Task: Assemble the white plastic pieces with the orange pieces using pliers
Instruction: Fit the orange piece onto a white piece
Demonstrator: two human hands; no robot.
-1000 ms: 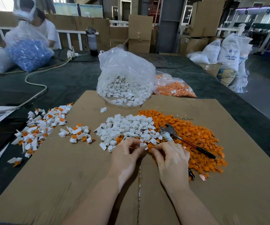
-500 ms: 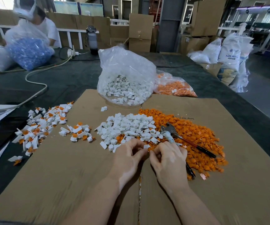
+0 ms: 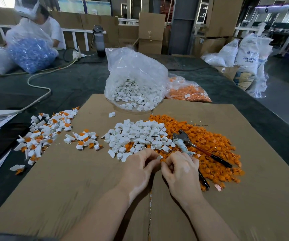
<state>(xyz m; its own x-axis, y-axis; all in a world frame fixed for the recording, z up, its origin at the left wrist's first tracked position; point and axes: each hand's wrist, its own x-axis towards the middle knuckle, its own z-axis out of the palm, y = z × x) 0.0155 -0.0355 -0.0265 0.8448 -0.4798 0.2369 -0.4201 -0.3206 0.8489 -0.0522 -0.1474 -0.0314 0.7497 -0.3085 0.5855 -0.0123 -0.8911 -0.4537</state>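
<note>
At lower centre of the frame, the left hand [image 3: 141,164] and right hand [image 3: 180,168] were together over the brown cardboard sheet [image 3: 70,188], fingers curled, pinching a small white plastic piece [image 3: 159,157] between them. Just above lay the heap of loose white plastic pieces [image 3: 138,134], touching the pile of orange plastic pieces [image 3: 209,145] to its right. The black-handled metal pliers [image 3: 201,150] rested on the orange pile, ungripped.
</note>
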